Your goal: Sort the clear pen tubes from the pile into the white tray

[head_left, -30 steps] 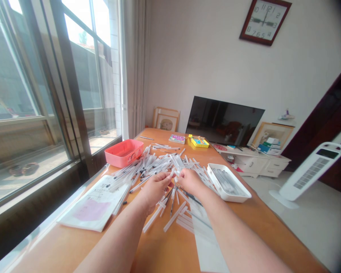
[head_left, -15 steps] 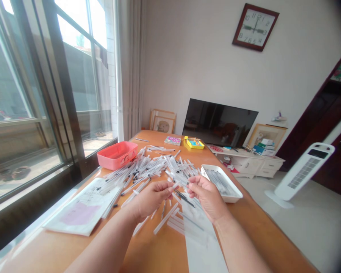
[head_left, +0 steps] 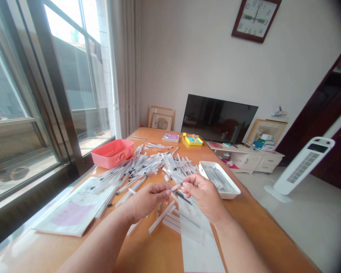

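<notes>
A translucent white pen barrel (head_left: 176, 187) spans the gap between my two hands over the table. My left hand (head_left: 149, 199) pinches its near end between thumb and fingers. At the barrel's other end, which looks black, my right hand (head_left: 201, 194) has its fingertips closed. Whether that black part is separate, I cannot tell. Just beyond lies a heap of clear pen barrels and black-tipped pen parts (head_left: 147, 167). Below my hands are dark pen refills (head_left: 184, 198) and several loose barrels (head_left: 161, 217). A white tray (head_left: 235, 193) with a row of pens stands beside my right hand.
On the wooden table (head_left: 150, 254) are a pink plastic box (head_left: 109, 157), an open notebook (head_left: 65, 212) at the left, a white sheet (head_left: 200, 250) in front, a colourful booklet (head_left: 171, 137) and a yellow box (head_left: 193, 141). A tower fan (head_left: 304, 170) stands on the floor at right.
My hands have come together: the barrel in my left hand now meets the black part at my right fingertips, where a small gap showed before. The camera view has shifted slightly.
</notes>
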A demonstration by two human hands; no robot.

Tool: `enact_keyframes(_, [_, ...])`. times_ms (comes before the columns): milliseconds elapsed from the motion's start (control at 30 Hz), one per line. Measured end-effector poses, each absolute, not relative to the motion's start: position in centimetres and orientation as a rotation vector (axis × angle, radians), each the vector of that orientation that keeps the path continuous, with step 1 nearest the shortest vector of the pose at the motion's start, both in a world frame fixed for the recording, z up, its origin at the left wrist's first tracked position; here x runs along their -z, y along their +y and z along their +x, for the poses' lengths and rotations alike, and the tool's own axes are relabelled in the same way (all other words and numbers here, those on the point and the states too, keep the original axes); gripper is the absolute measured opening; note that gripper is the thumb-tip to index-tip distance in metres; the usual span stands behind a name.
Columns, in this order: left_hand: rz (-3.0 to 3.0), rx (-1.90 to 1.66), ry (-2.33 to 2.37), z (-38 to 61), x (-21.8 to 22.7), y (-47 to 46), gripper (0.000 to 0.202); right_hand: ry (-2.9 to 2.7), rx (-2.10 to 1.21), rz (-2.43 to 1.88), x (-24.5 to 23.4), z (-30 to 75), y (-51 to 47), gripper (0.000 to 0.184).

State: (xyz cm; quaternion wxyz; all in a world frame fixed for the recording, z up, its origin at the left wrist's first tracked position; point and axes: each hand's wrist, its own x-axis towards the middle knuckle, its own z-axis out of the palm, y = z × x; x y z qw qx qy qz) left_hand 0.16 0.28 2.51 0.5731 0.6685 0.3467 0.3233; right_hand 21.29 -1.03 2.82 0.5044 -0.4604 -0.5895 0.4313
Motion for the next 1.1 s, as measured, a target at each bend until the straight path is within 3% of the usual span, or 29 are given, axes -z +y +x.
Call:
enact_keyframes(600, [1.595, -0.715, 0.813, 0.3, -1.6, 0.7, 0.035, -1.512, -1.034, -1.112, -2.3, 21.2, -1.1, 0.011])
enact_keyframes(1100, [1.604, -0.712, 0.824, 0.4, -1.3, 0.7, 0.035, -1.59, -1.049, -1.223, -2.1, 21.6, -1.1, 0.021])
